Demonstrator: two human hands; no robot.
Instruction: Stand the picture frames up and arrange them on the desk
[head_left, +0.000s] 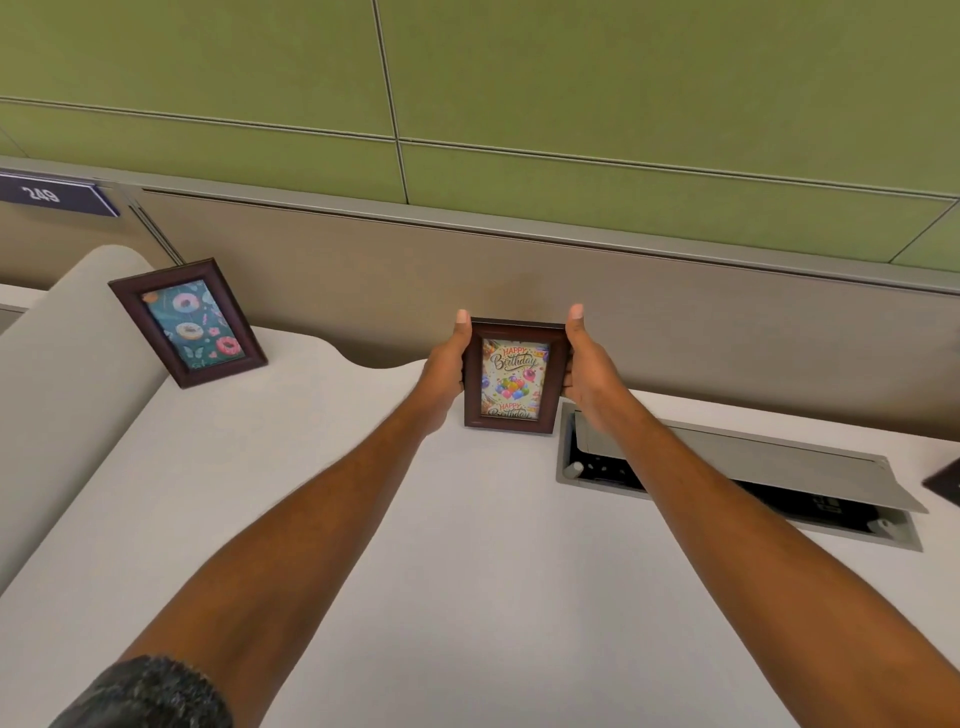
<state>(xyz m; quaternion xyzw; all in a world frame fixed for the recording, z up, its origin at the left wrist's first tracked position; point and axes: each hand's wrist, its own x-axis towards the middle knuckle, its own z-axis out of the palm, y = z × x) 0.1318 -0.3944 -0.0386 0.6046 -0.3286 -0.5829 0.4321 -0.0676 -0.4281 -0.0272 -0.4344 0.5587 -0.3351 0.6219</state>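
Note:
A dark wooden birthday frame (513, 378) with a "Happy Birthday" balloon picture stands upright at the back of the white desk (395, 519), its bottom edge on the surface. My left hand (447, 364) grips its left side and my right hand (589, 364) grips its right side, thumbs up along the edges. A second dark frame with a donut picture, the donut frame (188, 322), stands upright at the far left, tilted back, apart from both hands. A dark corner of a third frame (945, 483) shows at the right edge.
An open grey cable hatch (727, 467) with its lid raised sits in the desk just right of the birthday frame. A beige partition (675, 332) runs behind the desk, green wall panels above. A curved divider (67, 364) borders the left.

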